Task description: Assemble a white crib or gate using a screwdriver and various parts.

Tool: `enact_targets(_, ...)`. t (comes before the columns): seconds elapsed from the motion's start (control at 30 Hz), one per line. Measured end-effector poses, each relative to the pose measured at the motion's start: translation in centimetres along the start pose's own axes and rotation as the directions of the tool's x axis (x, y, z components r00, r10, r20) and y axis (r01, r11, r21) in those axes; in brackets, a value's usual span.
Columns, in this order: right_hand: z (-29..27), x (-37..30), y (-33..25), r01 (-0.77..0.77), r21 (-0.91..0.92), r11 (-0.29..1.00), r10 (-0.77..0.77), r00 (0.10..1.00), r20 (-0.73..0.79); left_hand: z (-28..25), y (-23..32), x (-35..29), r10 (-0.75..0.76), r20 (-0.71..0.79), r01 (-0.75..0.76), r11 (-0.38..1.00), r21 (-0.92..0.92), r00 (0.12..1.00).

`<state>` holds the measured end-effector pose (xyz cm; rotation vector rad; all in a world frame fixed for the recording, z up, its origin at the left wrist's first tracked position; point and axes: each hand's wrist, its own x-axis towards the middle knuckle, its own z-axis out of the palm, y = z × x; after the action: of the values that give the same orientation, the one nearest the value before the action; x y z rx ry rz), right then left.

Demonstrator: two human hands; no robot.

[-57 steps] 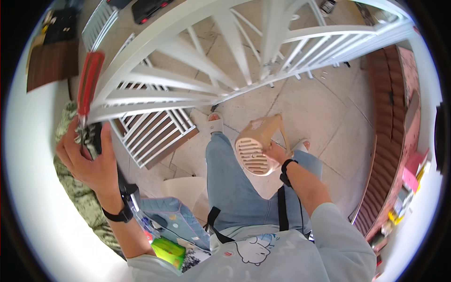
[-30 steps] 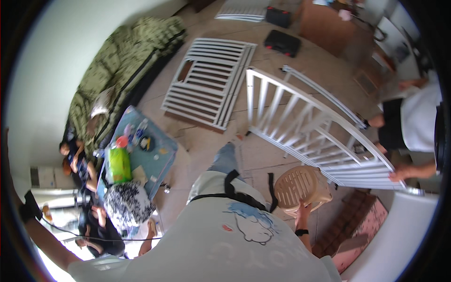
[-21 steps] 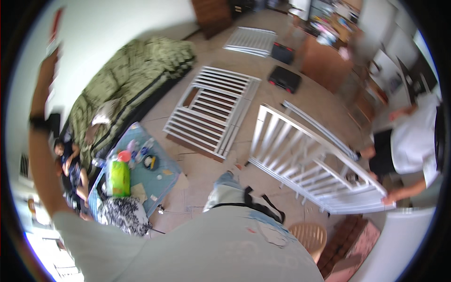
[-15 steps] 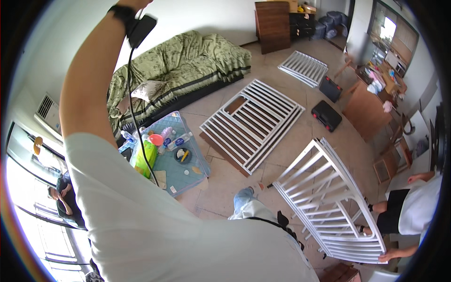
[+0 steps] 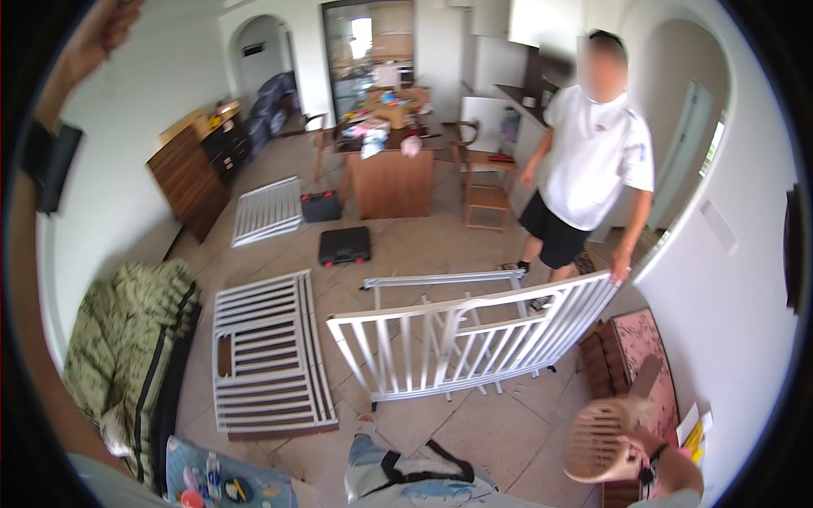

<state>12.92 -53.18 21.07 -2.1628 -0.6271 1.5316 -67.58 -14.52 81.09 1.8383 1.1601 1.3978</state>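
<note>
At four o'clock, the right hand [image 5: 641, 449] is closed on the beige stool [image 5: 593, 440]. At ten o'clock, the left hand [image 5: 103, 30] is curled; whether it grips anything, I cannot tell. A co-worker [image 5: 589, 169] at two o'clock holds the white panel [image 5: 491, 299]'s end. Chest mark [image 5: 600, 129] and bottle [image 5: 213, 476], at seven o'clock: too small to read.

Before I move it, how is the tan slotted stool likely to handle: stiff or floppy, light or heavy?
The tan slotted stool is probably light for its size: it looks plastic, its top is cut with slots, and the right hand alone grips it. It should stay stiff, as its body looks like one moulded piece.
</note>
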Motion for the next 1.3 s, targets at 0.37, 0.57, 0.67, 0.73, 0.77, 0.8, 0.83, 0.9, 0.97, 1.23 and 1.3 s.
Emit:
enact_targets(0.37, 36.4, 34.3, -3.2, 0.560, -0.457, 0.691, -0.177, 0.744, 0.645, 46.9, -36.5, -17.8, -0.063, 0.803, 0.802, 0.129, -0.583, 0.593)
enact_targets(0.57, 56.5, 45.2, 10.1, 0.383, -0.320, 0.867, -0.036, 0.688, 0.725, 48.9, -51.4, -30.6, 0.035, 0.666, 0.647, 0.205, -0.734, 0.745)
enact_targets(0.67, 60.7, 43.4, 10.6, 0.172, -0.284, 0.943, 0.090, 0.692, 0.716, 41.7, -58.1, -34.4, 0.030, 0.457, 0.428, 0.300, -0.852, 0.889)
enact_targets(0.73, 62.6, 46.7, 19.6, 0.155, -0.234, 0.960, 0.061, 0.699, 0.713, 39.6, -61.8, -35.8, 0.043, 0.464, 0.425, 0.334, -0.841, 0.885)
enact_targets(0.77, 63.5, 47.0, 22.1, 0.052, -0.310, 0.949, 0.195, 0.677, 0.709, 38.9, -63.7, -37.4, -0.132, 0.370, 0.393, 0.333, -0.857, 0.920)
enact_targets(0.8, 64.3, 47.4, 24.3, -0.045, -0.388, 0.921, 0.323, 0.645, 0.693, 38.5, -65.5, -38.8, -0.297, 0.260, 0.356, 0.340, -0.870, 0.919)
enact_targets(0.83, 65.1, 47.5, 25.5, -0.039, -0.393, 0.919, 0.326, 0.636, 0.699, 37.9, -66.9, -40.1, -0.392, 0.258, 0.402, 0.348, -0.847, 0.883)
enact_targets(0.9, 66.2, 48.2, 27.7, 0.051, -0.485, 0.873, 0.359, 0.606, 0.710, 37.5, -70.2, -42.4, -0.580, 0.211, 0.451, 0.307, -0.838, 0.787)
enact_targets(0.97, 67.4, 49.5, 28.8, 0.151, -0.555, 0.818, 0.374, 0.593, 0.713, 37.8, -74.5, -44.8, -0.712, 0.126, 0.478, 0.319, -0.818, 0.690)
enact_targets(1.23, 72.9, 58.3, 29.3, 0.663, -0.578, 0.476, 0.542, 0.297, 0.786, 39.2, -90.6, -52.1, -0.900, -0.186, 0.292, 0.314, -0.903, 0.393)
enact_targets(1.3, 74.6, 61.8, 27.4, 0.871, -0.476, 0.121, 0.657, 0.289, 0.696, 40.2, -92.8, -52.3, -0.906, -0.248, 0.293, 0.354, -0.888, 0.343)
